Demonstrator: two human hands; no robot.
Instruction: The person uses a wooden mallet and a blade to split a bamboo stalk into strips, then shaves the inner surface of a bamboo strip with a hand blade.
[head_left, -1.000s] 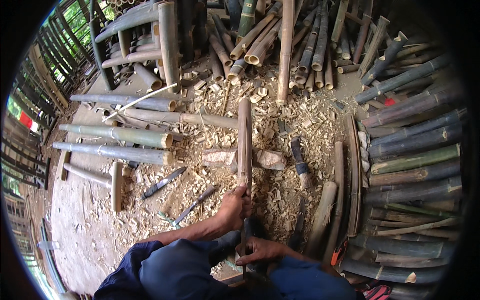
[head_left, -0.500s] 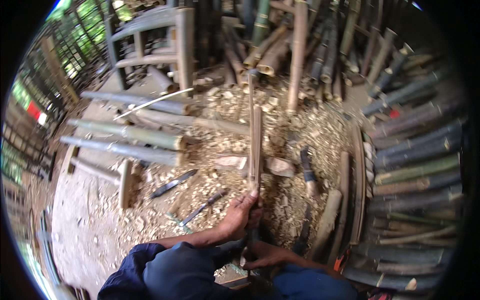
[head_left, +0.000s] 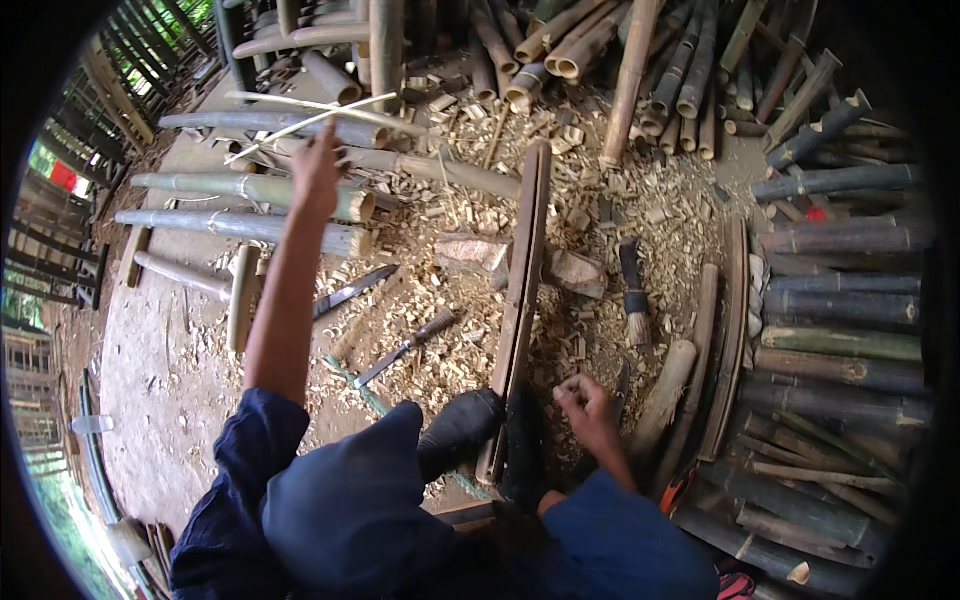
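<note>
My left hand (head_left: 318, 170) is stretched far forward, its fingers extended at the spot where two thin pale strips (head_left: 262, 143) cross above the bamboo poles. Whether the fingertips touch the strips I cannot tell. Low on the right, my right hand (head_left: 590, 408) is closed with curled fingers; its inside is hidden. Beside it lies a dark blade (head_left: 623, 380). Between my hands a long split bamboo length (head_left: 528, 255) rests across a rough wooden block (head_left: 470, 252), its near end between my dark-covered feet (head_left: 465, 420).
Wood chips cover the ground. A dark-bladed knife (head_left: 355, 290), a chisel-like tool (head_left: 408, 348) and a brush-like tool (head_left: 633, 290) lie there. Bamboo poles (head_left: 250, 230) lie left; more bamboo is stacked along the right (head_left: 840, 340) and back (head_left: 585, 45). A bamboo frame (head_left: 385, 55) stands far left.
My left hand has left the split bamboo and swung forward-left. A second pale strip now lies across the first. My right hand has moved right, away from the bamboo.
</note>
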